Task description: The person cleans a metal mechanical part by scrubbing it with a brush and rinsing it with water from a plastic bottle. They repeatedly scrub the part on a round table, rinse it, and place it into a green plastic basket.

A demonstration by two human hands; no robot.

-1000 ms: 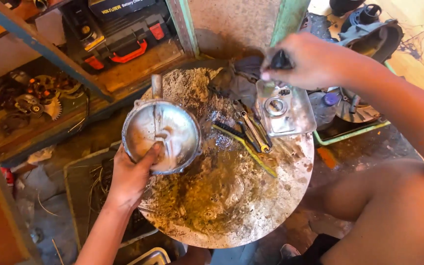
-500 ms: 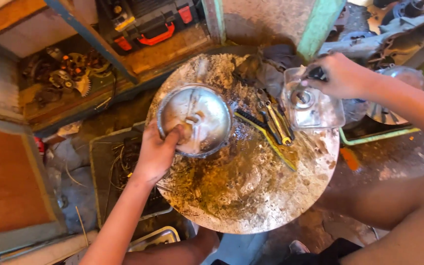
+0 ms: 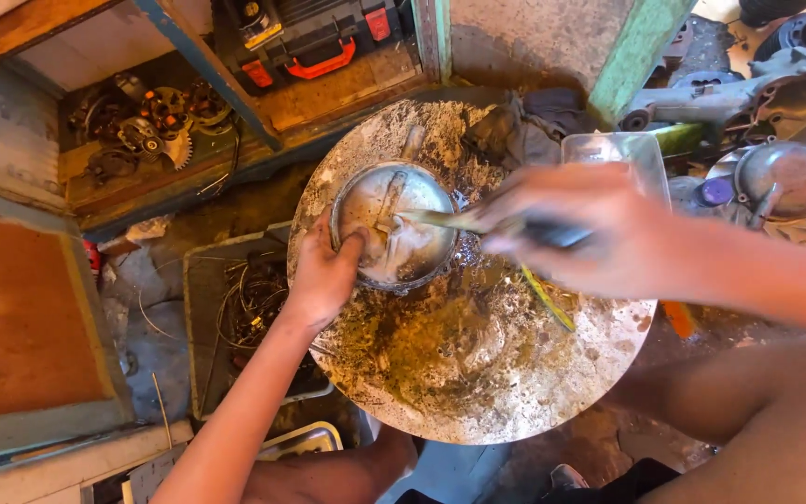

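A shiny round metal cover [image 3: 401,217], dished like a bowl, rests on a dirty round table top [image 3: 478,373]. My left hand [image 3: 324,275] grips the cover's near rim, thumb inside it. My right hand [image 3: 576,233], blurred by motion, holds a dark-handled brush [image 3: 478,222] whose tip reaches over the inside of the cover. A clear plastic tray [image 3: 622,149] sits behind my right hand at the table's far right edge.
A grey rag [image 3: 524,126] lies at the table's far side. A yellow-edged tool [image 3: 549,303] peeks from under my right hand. Engine parts [image 3: 776,177] lie on the right. Shelves with gears [image 3: 146,126] and a black-and-red case [image 3: 314,37] stand behind. A bin of wires [image 3: 254,308] sits under my left arm.
My right hand left the clear tray and swung left with the brush to the metal cover. My left hand kept its hold on the rim.
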